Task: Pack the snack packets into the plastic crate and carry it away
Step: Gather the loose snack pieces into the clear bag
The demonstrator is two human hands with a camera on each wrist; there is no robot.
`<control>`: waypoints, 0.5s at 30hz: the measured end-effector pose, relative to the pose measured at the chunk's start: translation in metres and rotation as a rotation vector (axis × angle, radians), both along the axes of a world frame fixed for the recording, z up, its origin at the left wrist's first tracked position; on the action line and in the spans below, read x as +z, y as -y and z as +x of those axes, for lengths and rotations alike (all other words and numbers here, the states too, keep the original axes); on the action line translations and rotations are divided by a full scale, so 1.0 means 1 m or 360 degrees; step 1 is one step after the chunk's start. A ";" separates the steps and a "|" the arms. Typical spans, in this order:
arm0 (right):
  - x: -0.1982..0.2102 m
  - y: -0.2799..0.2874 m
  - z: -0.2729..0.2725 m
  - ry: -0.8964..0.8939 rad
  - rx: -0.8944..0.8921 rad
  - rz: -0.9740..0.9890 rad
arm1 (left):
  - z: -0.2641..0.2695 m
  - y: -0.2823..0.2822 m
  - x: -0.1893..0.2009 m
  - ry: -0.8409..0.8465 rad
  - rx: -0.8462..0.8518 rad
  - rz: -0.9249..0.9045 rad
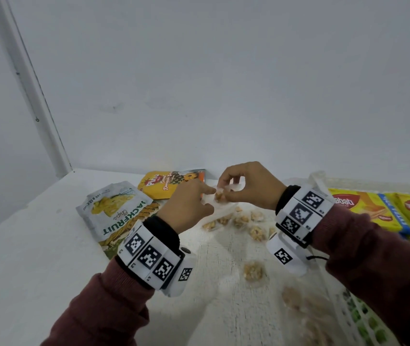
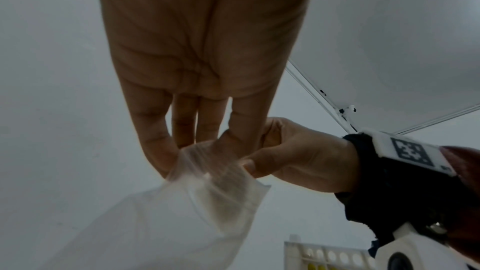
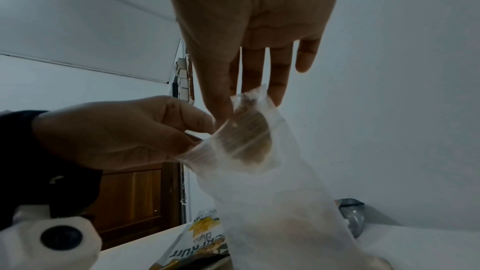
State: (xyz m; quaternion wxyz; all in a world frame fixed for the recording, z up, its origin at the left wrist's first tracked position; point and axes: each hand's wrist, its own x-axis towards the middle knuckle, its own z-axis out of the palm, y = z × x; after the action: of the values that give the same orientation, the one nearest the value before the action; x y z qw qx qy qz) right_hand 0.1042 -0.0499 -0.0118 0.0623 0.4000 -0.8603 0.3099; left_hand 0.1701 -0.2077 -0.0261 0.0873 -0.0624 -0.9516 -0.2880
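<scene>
My left hand (image 1: 207, 193) pinches the rim of a clear plastic bag (image 1: 220, 208) and holds it up over the white table (image 1: 36, 245). My right hand (image 1: 225, 189) pinches a small clear packet of nuts (image 1: 220, 196) at the bag's mouth. In the right wrist view the nut packet (image 3: 250, 110) sits half inside the clear bag (image 3: 272, 192), with my right hand (image 3: 233, 101) above and my left hand (image 3: 200, 136) at the rim. The left wrist view shows my left hand (image 2: 182, 155) and right hand (image 2: 249, 163) both on the clear bag (image 2: 207, 192). The white plastic crate (image 1: 363, 328) stands at the right.
Several small nut packets (image 1: 253, 270) lie on the table under my hands. A jackfruit chips packet (image 1: 114, 211) and a yellow pineapple snack packet (image 1: 166, 183) lie at the back left. Yellow wafer packs (image 1: 363, 208) lie in the crate. A white wall (image 1: 223, 83) rises behind the table.
</scene>
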 end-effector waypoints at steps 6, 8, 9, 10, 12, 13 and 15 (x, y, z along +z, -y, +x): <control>0.017 -0.004 0.006 0.0098 -0.0045 0.0035 | 0.000 0.003 0.000 0.0032 0.0028 0.0034; 0.025 -0.010 0.002 0.0197 -0.0189 0.0260 | 0.000 0.004 0.001 0.0026 0.0050 0.0016; 0.026 -0.013 0.000 0.0309 -0.0220 0.0449 | 0.000 0.004 0.002 0.0020 0.0058 0.0007; 0.023 -0.015 0.000 0.0454 -0.0218 0.0648 | 0.000 0.004 0.002 0.0016 0.0067 0.0004; 0.010 -0.014 0.002 0.0695 -0.0166 0.1017 | 0.000 0.004 0.003 -0.0002 0.0086 0.0004; 0.000 -0.012 0.004 0.0745 -0.0141 0.1183 | 0.000 0.004 0.003 -0.0012 0.0095 0.0002; -0.021 -0.006 0.007 0.0751 -0.0112 0.1460 | 0.000 0.005 0.002 -0.0029 0.0108 0.0001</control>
State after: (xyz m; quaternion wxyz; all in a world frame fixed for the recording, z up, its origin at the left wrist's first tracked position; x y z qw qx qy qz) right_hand 0.1114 -0.0440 -0.0325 -0.3048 0.2761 -0.9113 -0.0197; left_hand 0.1702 -0.2123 -0.0241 0.1057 -0.0328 -0.9522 -0.2846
